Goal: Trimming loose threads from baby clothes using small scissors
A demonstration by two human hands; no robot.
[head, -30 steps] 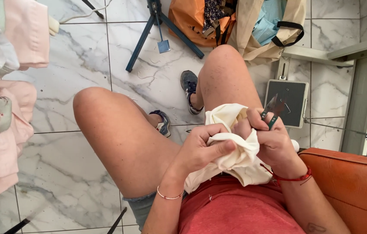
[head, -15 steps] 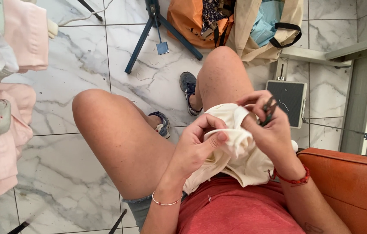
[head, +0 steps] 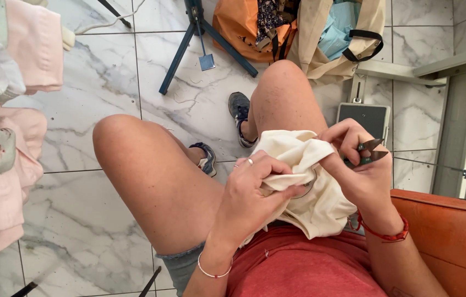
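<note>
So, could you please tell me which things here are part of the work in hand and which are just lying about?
In use: cream fabric, thread snips, left hand, right hand.
Lying about: orange bag, beige tote, pink garments, foot pedal.

Open floor (legs below)

The left hand lay knuckles up over the lap, fingers curled shut, wrist bent down. The right hand sat just right of it, fingers pinched closed, forearm running back toward the body.
</note>
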